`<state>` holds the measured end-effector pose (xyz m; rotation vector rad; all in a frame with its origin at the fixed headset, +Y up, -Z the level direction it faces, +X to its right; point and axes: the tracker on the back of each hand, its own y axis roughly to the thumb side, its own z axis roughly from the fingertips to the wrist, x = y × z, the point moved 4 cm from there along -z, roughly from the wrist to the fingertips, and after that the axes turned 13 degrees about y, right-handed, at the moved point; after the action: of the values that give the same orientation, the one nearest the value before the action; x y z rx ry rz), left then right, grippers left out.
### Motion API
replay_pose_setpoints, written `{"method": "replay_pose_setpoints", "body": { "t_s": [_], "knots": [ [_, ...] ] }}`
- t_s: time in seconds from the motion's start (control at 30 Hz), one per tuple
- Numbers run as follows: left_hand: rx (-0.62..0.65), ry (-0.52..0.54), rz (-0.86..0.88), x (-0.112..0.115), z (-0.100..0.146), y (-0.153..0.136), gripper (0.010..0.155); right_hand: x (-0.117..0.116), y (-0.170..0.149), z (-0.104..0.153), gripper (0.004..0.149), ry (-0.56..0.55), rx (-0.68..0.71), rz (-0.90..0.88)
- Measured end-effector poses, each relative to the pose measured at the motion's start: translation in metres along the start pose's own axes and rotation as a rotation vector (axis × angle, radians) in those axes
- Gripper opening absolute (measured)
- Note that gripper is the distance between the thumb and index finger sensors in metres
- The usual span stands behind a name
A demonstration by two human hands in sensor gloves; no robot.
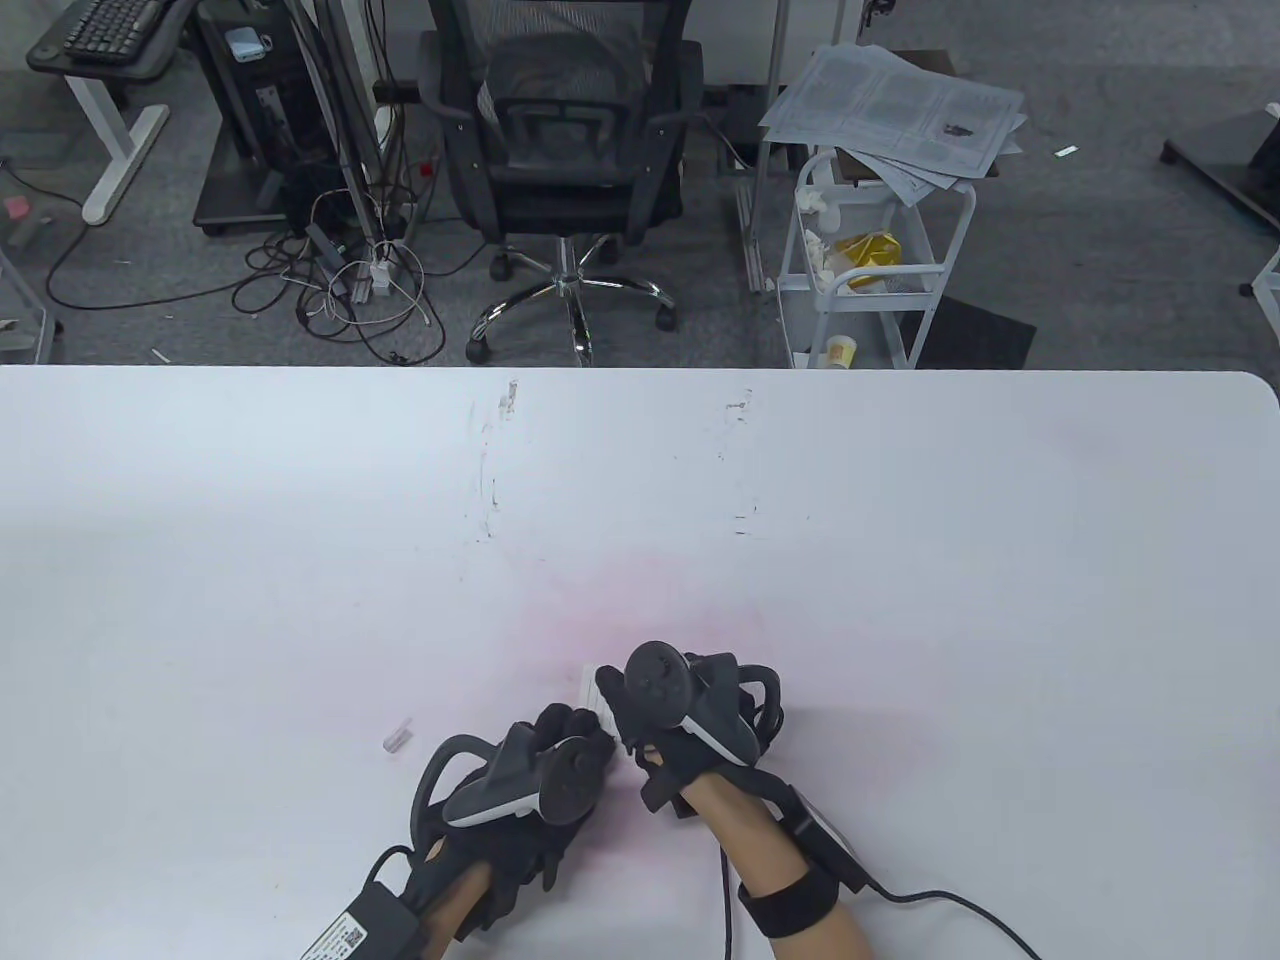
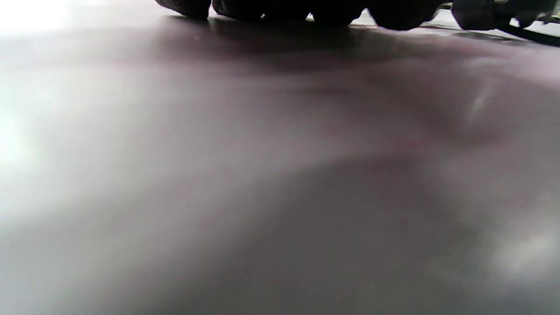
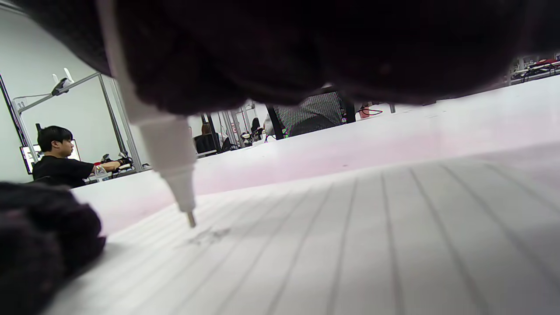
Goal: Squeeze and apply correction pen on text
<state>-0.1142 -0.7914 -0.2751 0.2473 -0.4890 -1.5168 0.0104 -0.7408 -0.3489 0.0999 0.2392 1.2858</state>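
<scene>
My right hand [image 1: 640, 715] holds a white correction pen [image 3: 168, 148], its tip pointing down just above faint written text [image 3: 208, 236] on a lined white paper [image 3: 350, 245]. In the table view only a corner of the paper [image 1: 592, 685] shows past my hands. My left hand [image 1: 560, 735] rests flat on the paper's left side, and its gloved fingers [image 3: 39, 245] show at the right wrist view's lower left. The left wrist view shows only blurred table surface and the fingertips [image 2: 306, 8] at its top edge.
A small clear pen cap [image 1: 398, 737] lies on the white table [image 1: 900, 560] left of my left hand. Beyond the table's far edge stand an office chair [image 1: 565, 170] and a white cart [image 1: 870, 260] with papers.
</scene>
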Motion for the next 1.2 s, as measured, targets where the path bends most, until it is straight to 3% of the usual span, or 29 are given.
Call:
{"method": "replay_pose_setpoints", "body": {
  "t_s": [1.2],
  "knots": [
    [-0.001, -0.006, -0.01, 0.0009, 0.0001, 0.0012, 0.063, 0.0002, -0.004, -0.0031, 0.045, 0.018, -0.023, -0.018]
  ]
}}
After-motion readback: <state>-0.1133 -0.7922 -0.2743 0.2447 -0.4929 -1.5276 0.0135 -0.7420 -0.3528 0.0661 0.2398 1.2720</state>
